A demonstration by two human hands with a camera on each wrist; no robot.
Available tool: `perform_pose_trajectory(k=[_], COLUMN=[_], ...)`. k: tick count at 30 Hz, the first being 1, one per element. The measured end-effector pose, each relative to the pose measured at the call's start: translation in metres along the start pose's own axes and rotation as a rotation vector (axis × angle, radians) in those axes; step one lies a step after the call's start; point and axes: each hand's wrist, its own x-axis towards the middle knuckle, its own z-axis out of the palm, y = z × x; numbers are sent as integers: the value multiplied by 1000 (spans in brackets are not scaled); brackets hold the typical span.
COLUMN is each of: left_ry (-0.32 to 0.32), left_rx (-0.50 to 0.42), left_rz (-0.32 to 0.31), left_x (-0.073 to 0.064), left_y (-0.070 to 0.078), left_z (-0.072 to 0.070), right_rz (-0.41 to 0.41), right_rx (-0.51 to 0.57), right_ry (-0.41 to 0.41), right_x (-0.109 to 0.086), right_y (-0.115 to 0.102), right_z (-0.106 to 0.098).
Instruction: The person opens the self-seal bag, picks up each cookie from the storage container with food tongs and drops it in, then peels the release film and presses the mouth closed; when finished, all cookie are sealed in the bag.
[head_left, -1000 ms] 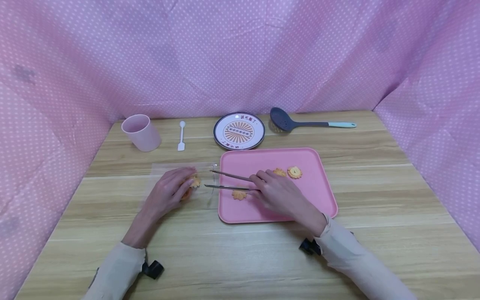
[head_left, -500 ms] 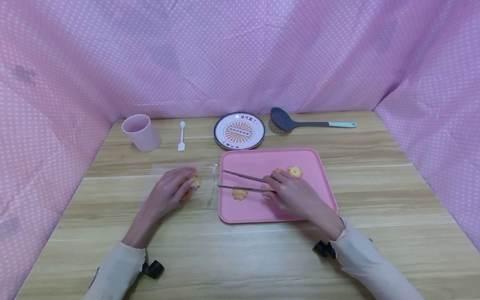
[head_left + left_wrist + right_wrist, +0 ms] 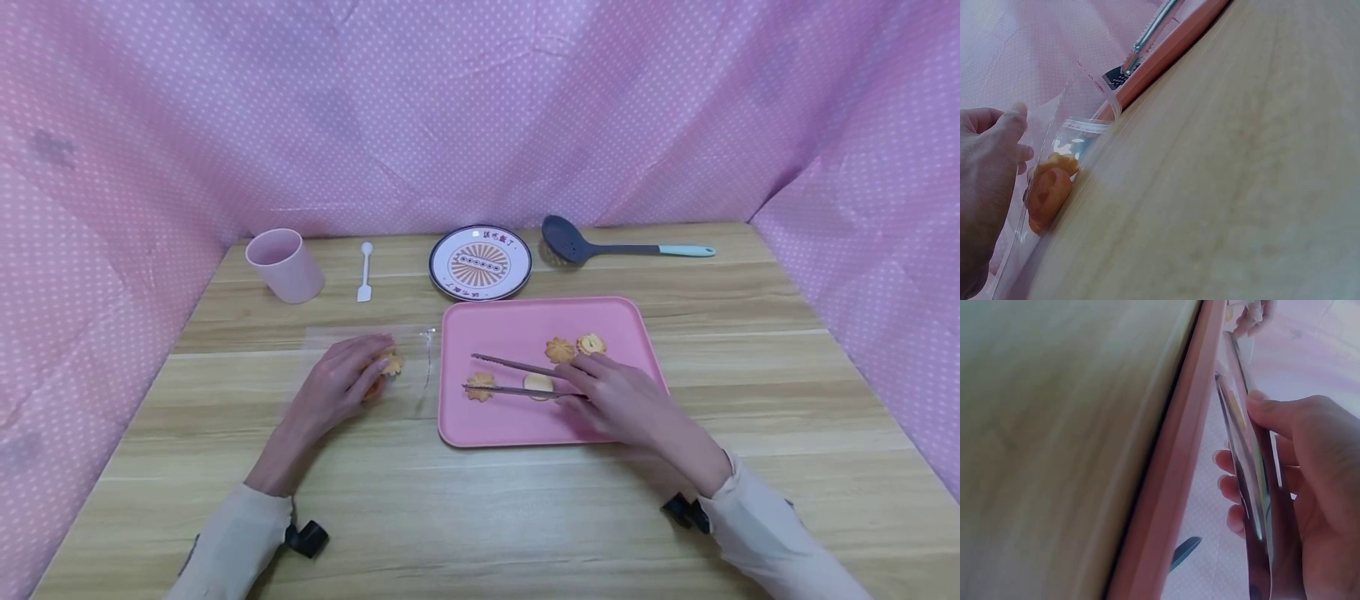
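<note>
My left hand (image 3: 341, 375) pinches the upper film of a clear zip bag (image 3: 412, 342) lying on the table. Scalloped cookies (image 3: 392, 363) show inside it beside my fingers; the left wrist view also has a cookie (image 3: 1050, 194) through the film. Metal tongs (image 3: 517, 392) are gripped in my right hand (image 3: 618, 396), their arms spread apart over the pink tray (image 3: 465, 429). One tong arm passes above a flower-shaped cookie (image 3: 480, 386) and a pale round cookie (image 3: 538, 383). Nothing is clamped between the tips. Farther back lie two more cookies (image 3: 559, 350).
Behind the tray stands a patterned plate (image 3: 480, 262), with a slotted spoon (image 3: 592, 247) to its right. A pink cup (image 3: 285, 267) and a small white spatula (image 3: 364, 273) are at the back left. Pink dotted cloth (image 3: 480, 108) hangs round the wooden table (image 3: 450, 508).
My right hand has drawn the tongs rightward and nearer, from the bag's mouth to over the tray, uncovering cookies there. The left hand has stayed in place on the bag.
</note>
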Motion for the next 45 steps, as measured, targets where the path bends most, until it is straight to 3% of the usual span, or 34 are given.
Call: perform_pose_trajectory(k=[10, 20, 45], left_ry=[5, -9, -8], left_rx=[-7, -6, 10], left_rz=[12, -18, -16], left_x=[0, 0, 0], left_y=[-1, 1, 1], left_z=[1, 1, 0], right_rz=[-13, -21, -33], right_rx=[42, 15, 3], right_ry=[-47, -53, -57], right_x=[-11, -15, -12], right_y=[5, 6, 5], right_z=[-6, -7, -3])
